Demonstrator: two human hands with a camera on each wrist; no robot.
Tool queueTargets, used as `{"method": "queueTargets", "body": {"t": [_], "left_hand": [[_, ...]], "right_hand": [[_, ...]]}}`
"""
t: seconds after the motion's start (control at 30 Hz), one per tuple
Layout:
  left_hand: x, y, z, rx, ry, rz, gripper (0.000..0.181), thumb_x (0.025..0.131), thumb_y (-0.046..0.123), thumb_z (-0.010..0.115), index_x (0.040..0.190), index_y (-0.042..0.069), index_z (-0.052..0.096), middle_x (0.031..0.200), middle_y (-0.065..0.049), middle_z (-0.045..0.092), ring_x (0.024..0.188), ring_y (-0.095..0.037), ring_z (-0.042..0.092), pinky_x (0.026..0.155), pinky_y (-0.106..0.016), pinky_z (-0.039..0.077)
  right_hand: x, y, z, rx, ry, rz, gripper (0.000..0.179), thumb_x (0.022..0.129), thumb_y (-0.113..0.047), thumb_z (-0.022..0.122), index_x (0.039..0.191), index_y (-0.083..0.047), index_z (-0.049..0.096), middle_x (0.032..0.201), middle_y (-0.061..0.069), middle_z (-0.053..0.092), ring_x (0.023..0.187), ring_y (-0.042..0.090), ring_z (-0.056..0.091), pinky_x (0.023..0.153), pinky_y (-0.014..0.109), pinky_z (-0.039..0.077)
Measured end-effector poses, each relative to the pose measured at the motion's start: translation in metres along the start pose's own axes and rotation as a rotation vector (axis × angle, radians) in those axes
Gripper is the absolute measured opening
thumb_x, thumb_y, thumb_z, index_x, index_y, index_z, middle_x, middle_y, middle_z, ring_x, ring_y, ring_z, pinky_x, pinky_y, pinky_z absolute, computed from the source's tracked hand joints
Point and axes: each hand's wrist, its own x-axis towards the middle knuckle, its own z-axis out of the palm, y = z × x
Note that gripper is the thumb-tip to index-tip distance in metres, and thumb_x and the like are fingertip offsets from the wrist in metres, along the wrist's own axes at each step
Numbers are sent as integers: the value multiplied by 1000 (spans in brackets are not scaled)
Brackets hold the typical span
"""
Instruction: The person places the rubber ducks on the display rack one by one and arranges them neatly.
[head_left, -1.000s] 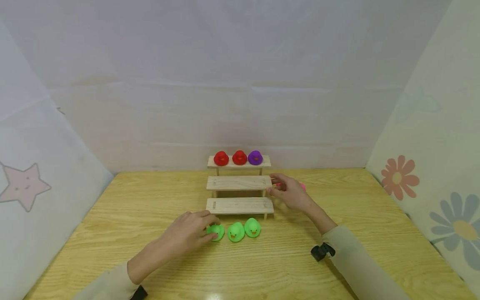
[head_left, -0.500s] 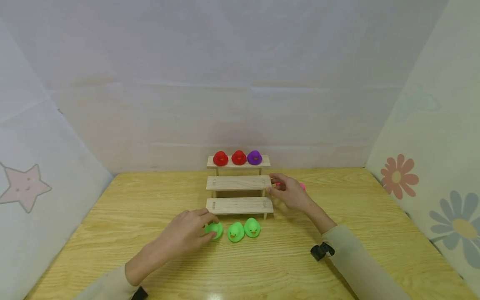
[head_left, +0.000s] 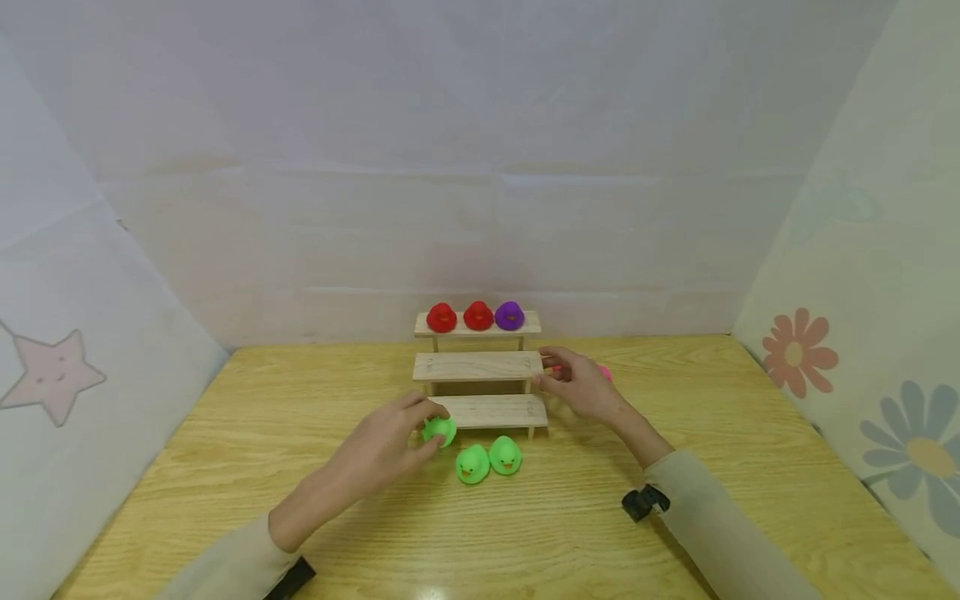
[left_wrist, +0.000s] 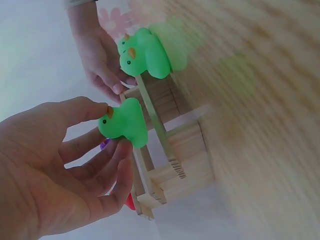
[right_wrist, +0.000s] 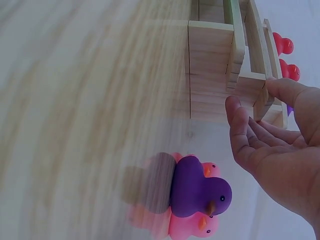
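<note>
My left hand pinches a green rubber duck between thumb and fingers, in front of the left end of the lowest step. In the left wrist view the duck is off the table. My right hand holds the right end of the middle step of a small three-tier wooden display stand, thumb on top and fingers below. Two more green ducks sit on the table before the stand. Along the top step stand two red ducks and a purple duck.
Right of the stand, a second purple duck and pink ducks sit on the table, mostly hidden by my right hand in the head view. A pale cloth wall rises behind the wooden table, with printed side walls.
My left hand has picked up the leftmost green duck and moved it forward and up, toward the lowest step. The right hand stays at the stand.
</note>
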Motion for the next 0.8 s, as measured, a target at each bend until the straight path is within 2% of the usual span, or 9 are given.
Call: {"method": "queueTargets", "body": {"t": [0.07,0.23,0.3,0.5,0.8], "left_hand": [[5,1,0,-19,17,2,30,89,16,80,116,7,72,100,0,62,82,-16,66,69,-23,55],[19,7,-1,-75,46,58,30,90,10,77,119,3,70,106,-4,63,86,-19,66,72,-27,58],[26,9,0,-75,59,92,30,90,8,77,118,2,70,108,-5,64,88,-19,65,73,-27,57],[45,16,3,-65,79,141,28,89,7,78,116,1,70,107,-6,63,87,-19,63,74,-24,54],[62,17,7,-131,103,120,26,90,5,77,115,1,70,106,-8,64,82,-20,63,72,-34,58]], "right_hand": [[0,-1,-1,0,0,-4,62,100,-30,68,151,-3,46,135,17,60,114,31,63,93,44,54],[1,0,-3,-7,3,-5,61,100,-29,69,150,-1,47,133,18,61,111,30,64,91,43,55],[1,1,-4,-8,3,0,61,100,-29,69,150,-1,47,133,18,61,111,30,64,91,42,55],[-1,3,-6,-2,19,8,60,100,-28,69,149,-2,47,134,18,60,112,31,63,92,44,54],[1,1,0,20,1,6,62,99,-31,70,149,-3,48,135,17,60,113,30,63,93,44,54]]}}
